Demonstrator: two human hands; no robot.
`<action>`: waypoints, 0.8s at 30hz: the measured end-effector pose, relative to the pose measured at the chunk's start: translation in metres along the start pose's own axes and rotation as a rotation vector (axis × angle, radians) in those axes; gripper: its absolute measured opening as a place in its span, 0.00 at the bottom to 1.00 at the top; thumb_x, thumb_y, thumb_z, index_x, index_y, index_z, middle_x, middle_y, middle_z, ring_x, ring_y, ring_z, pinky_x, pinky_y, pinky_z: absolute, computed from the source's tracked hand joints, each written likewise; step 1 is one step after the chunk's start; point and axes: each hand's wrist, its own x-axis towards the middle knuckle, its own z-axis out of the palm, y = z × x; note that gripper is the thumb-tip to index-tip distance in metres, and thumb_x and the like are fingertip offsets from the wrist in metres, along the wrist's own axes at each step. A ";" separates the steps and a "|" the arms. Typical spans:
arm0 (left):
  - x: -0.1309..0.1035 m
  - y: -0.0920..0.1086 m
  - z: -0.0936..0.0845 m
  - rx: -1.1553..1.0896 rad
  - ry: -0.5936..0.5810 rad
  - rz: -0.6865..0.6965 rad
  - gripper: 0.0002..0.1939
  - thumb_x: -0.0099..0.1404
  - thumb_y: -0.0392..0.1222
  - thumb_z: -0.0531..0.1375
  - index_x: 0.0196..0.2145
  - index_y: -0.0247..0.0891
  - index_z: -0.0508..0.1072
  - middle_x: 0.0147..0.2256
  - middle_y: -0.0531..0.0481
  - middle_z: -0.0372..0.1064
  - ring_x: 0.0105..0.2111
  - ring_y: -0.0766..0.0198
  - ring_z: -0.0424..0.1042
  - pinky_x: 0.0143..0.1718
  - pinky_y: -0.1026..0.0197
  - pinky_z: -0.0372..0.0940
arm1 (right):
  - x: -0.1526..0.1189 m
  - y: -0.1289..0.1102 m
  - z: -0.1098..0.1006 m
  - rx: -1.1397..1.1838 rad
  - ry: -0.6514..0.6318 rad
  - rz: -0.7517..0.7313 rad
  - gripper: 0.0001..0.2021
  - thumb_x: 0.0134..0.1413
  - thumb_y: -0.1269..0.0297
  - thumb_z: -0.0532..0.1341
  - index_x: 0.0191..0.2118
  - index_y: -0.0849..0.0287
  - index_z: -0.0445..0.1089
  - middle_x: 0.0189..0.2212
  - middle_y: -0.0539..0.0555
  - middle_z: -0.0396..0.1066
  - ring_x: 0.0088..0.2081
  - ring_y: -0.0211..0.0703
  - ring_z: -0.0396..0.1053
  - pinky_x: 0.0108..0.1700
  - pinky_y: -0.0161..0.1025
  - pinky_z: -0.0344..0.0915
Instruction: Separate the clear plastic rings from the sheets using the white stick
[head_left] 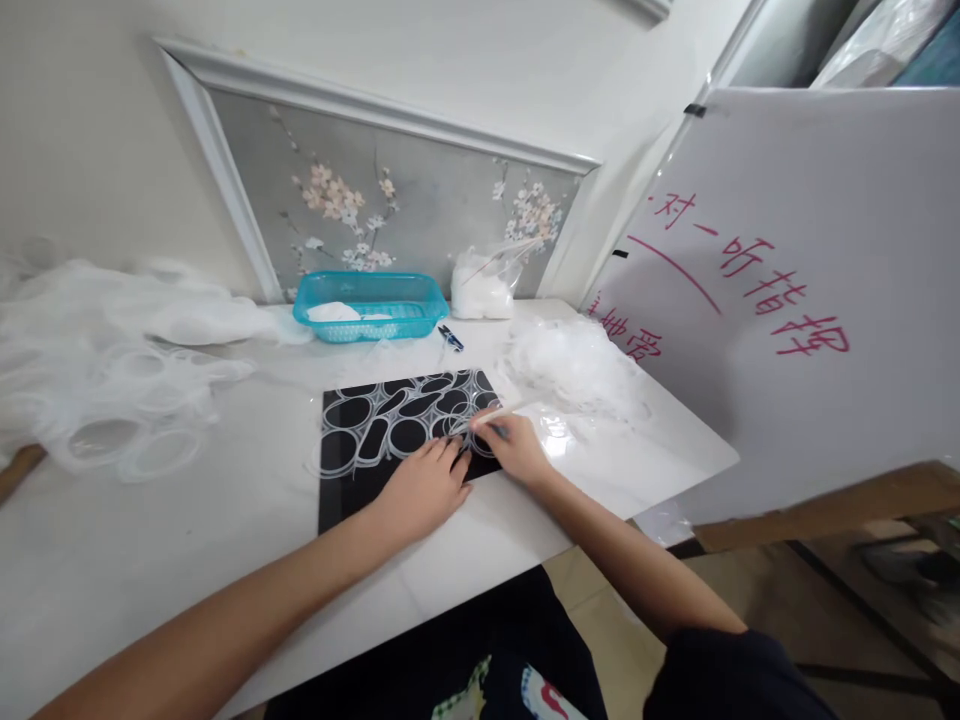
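Observation:
On the white table a black sheet (345,500) lies under white lace-like netting (365,405) with round and oval openings. My left hand (424,485) rests palm down on the sheet's front part, fingers stretched out toward the netting. At the sheet's right side my right hand (517,448) is closed around a thin white stick (506,409), which lies slantwise over the netting. Its exact kind cannot be made out. Thin white loops (456,424) rise from the netting between my two hands. A small bluish bit shows by my right fingers, too small to name.
A blue plastic basket (420,328) with white pieces stands at the back, beside a bag of white material (484,290) with thin sticks. A dark clip (451,338) lies in front. White netting heaps (112,370) cover the left; clear scraps (574,365) lie right. A whiteboard (825,230) leans alongside.

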 end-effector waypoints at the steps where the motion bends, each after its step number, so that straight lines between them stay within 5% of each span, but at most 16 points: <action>1: -0.003 0.006 0.001 0.036 -0.012 -0.037 0.22 0.72 0.43 0.55 0.56 0.23 0.70 0.55 0.26 0.69 0.57 0.41 0.69 0.57 0.43 0.64 | -0.003 0.000 0.007 0.037 -0.059 0.016 0.10 0.60 0.62 0.59 0.33 0.54 0.77 0.37 0.54 0.80 0.41 0.50 0.77 0.48 0.45 0.72; 5: -0.010 0.021 0.007 0.106 -0.056 -0.095 0.22 0.74 0.40 0.51 0.57 0.19 0.69 0.56 0.22 0.67 0.58 0.39 0.68 0.55 0.44 0.66 | -0.003 0.000 0.014 0.127 -0.163 0.050 0.08 0.59 0.63 0.60 0.34 0.56 0.77 0.37 0.55 0.80 0.40 0.49 0.78 0.46 0.44 0.73; 15: -0.008 0.032 0.004 0.096 -0.099 -0.108 0.21 0.73 0.35 0.51 0.54 0.13 0.71 0.53 0.19 0.68 0.55 0.37 0.70 0.54 0.45 0.68 | -0.003 0.003 0.011 0.109 -0.178 0.038 0.05 0.57 0.67 0.63 0.33 0.56 0.78 0.35 0.54 0.80 0.41 0.48 0.77 0.47 0.45 0.72; 24: -0.008 0.028 0.007 0.068 -0.008 -0.127 0.17 0.72 0.36 0.52 0.50 0.25 0.74 0.50 0.29 0.74 0.53 0.45 0.72 0.53 0.48 0.68 | -0.011 0.006 0.019 -0.013 -0.158 -0.056 0.07 0.59 0.67 0.61 0.37 0.53 0.78 0.42 0.53 0.80 0.48 0.51 0.76 0.53 0.49 0.70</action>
